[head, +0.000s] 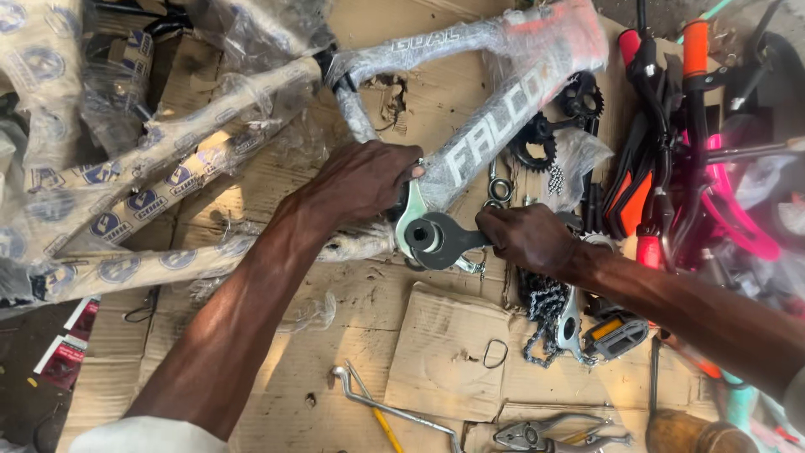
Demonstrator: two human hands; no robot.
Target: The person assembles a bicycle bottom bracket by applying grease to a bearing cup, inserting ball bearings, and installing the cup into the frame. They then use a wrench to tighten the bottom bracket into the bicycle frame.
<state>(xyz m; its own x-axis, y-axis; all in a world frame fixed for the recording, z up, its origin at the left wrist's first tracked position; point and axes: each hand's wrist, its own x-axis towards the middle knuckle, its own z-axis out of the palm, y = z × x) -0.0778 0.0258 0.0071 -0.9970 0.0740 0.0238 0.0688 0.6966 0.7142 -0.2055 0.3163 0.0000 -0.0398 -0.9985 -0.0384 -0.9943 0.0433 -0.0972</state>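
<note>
While the left hand is gripping a silver spanner on the wrapped bike frame, the right hand is squeezing a dark spanner.

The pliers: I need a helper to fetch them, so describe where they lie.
Start from the wrapped bike frame on the cardboard and look down to the bottom edge. The pliers lie there, right of a bent silver rod; only they have two curved handles.
</note>
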